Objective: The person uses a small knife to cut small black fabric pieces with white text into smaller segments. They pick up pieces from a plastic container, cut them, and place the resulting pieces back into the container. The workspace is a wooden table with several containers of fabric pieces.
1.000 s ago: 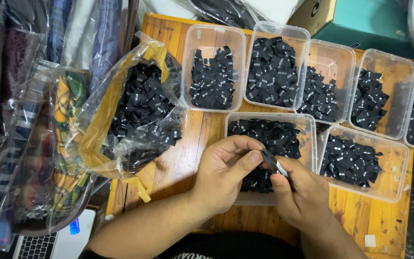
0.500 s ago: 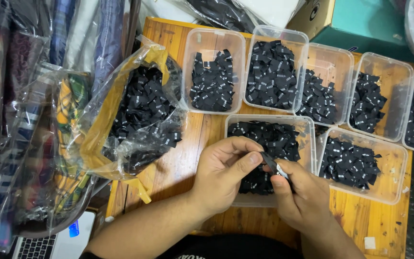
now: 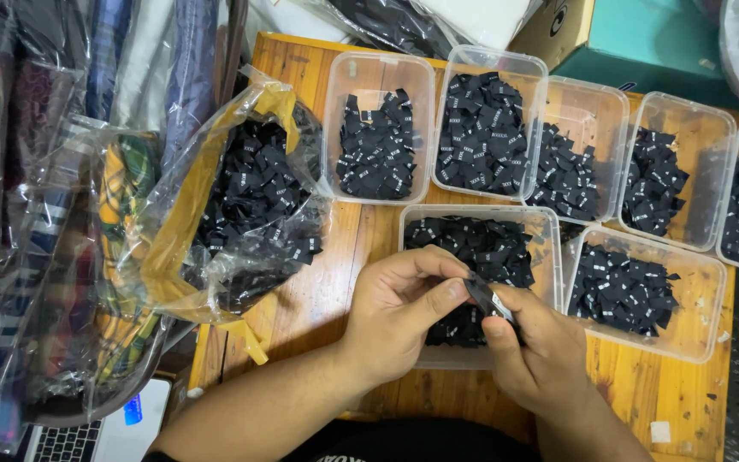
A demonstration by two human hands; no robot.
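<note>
My left hand (image 3: 404, 312) and my right hand (image 3: 536, 346) meet over the near clear plastic tub (image 3: 549, 224), which is full of small black fabric labels. Both hands pinch the same little stack of black labels (image 3: 482, 295) between thumbs and fingertips. The fingers hide most of the stack. A clear plastic bag (image 3: 250, 205) with a yellow edge, stuffed with more black labels, lies to the left of my left hand on the wooden table (image 3: 335, 282).
Several more clear tubs of black labels stand in a row at the back (image 3: 378, 128) and to the right (image 3: 639, 295). Bagged folded fabrics (image 3: 36, 222) pile up at the left. A teal box (image 3: 643, 43) sits at the back right; a laptop corner (image 3: 96, 432) shows bottom left.
Almost nothing: both hands stay over the near tub, with the fingers shifting slightly on the stack of labels.
</note>
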